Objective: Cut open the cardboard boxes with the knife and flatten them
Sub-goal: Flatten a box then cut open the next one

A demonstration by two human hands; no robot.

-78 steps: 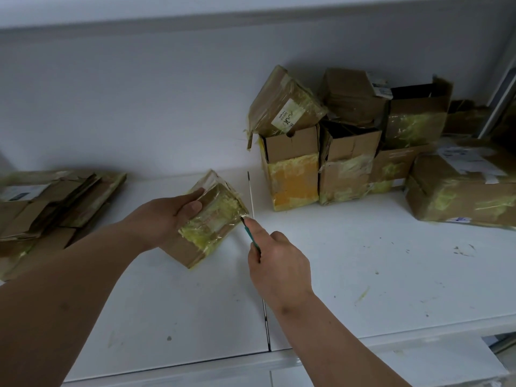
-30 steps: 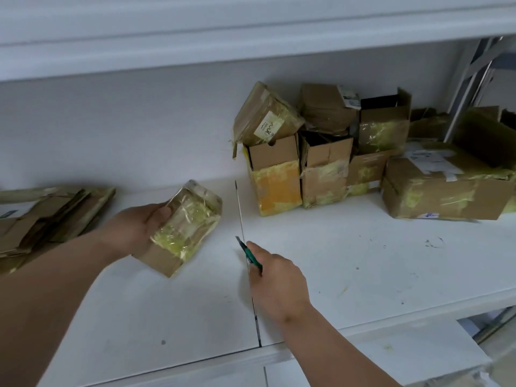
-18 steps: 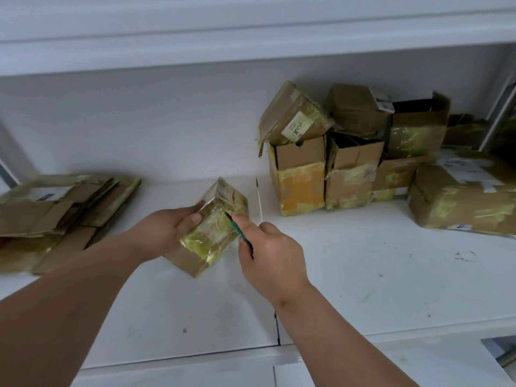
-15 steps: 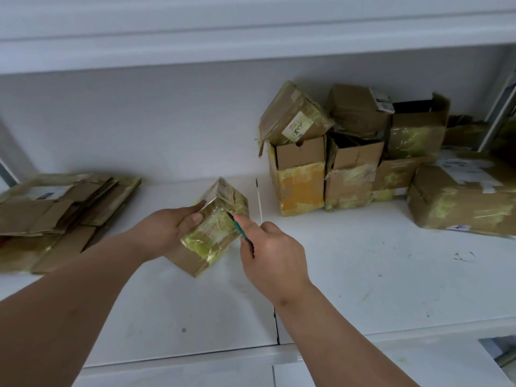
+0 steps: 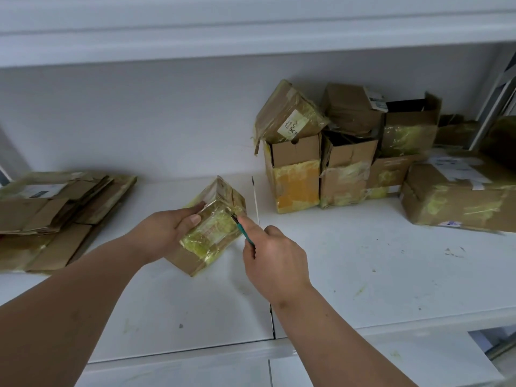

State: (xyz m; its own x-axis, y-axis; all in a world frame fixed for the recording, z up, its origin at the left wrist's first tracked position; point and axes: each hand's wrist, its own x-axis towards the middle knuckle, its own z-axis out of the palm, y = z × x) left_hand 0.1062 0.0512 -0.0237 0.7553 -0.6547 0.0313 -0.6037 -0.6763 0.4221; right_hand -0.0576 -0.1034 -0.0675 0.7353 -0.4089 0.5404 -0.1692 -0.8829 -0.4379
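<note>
The left hand grasps a taped, crinkled cardboard box tilted on the white shelf; at its three o'clock, the right hand clenches a green-handled knife, tip touching the tape.

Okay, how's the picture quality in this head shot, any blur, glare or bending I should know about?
Head view: soft, even light with faint shadows. The wide lens bows the white upper shelf edge. The large brown cardboard box with a white label at far right is smeared by blur. Shiny tape on the small taped cardboard box catches mild glare. Both hands and the green-handled knife look reasonably sharp.
</note>
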